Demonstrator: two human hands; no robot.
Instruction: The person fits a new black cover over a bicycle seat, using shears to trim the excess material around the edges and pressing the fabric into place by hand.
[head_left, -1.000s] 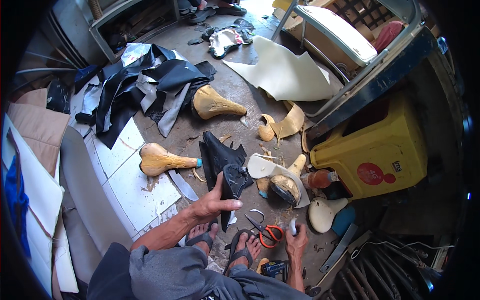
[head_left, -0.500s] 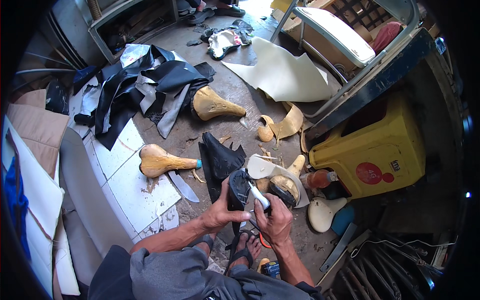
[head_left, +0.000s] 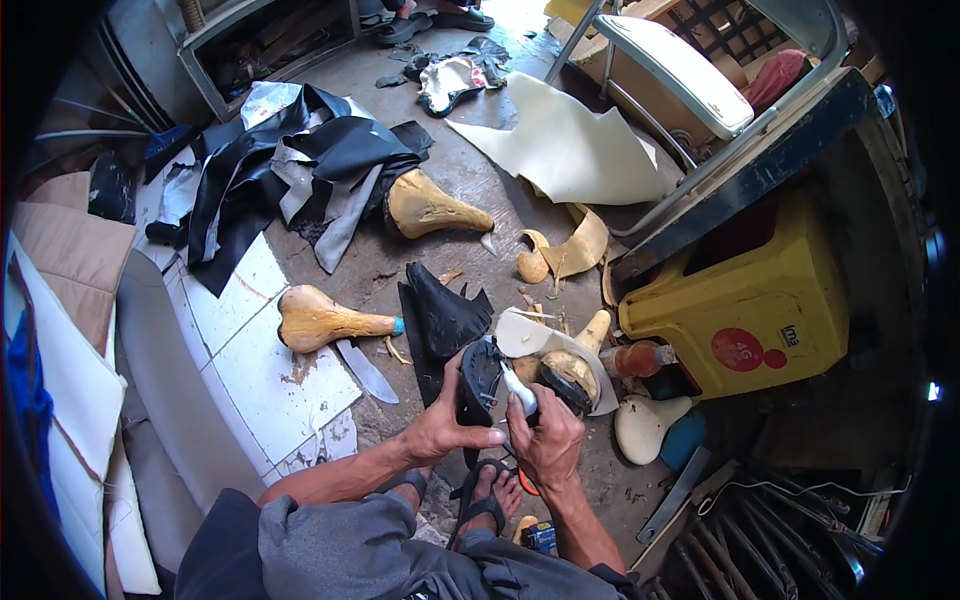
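Note:
My left hand (head_left: 447,424) grips a black bicycle saddle (head_left: 480,378) by its side, thumb stretched along its near end, the hollow underside facing me. In my right hand (head_left: 546,436) is a small white narrow-tipped bottle (head_left: 519,391), its tip pointing into the saddle's hollow near the rim. Whether the tip touches the saddle cannot be made out. Just beyond lies another black saddle cover (head_left: 444,312) on the floor. Right of my hands, a bare yellowish saddle (head_left: 592,330) lies by a curved off-white piece (head_left: 522,335).
A yellowish saddle core (head_left: 325,318) and a knife blade (head_left: 366,372) lie on white tiles to the left. Farther off are another core (head_left: 430,205), black material scraps (head_left: 330,150) and a cream sheet (head_left: 565,145). A yellow plastic stool (head_left: 770,310) and a cream saddle (head_left: 645,428) are at right.
The white bottle and my right hand have shifted slightly, with the tip still at the saddle's hollow. My left hand keeps its hold on the saddle, which has tilted a little.

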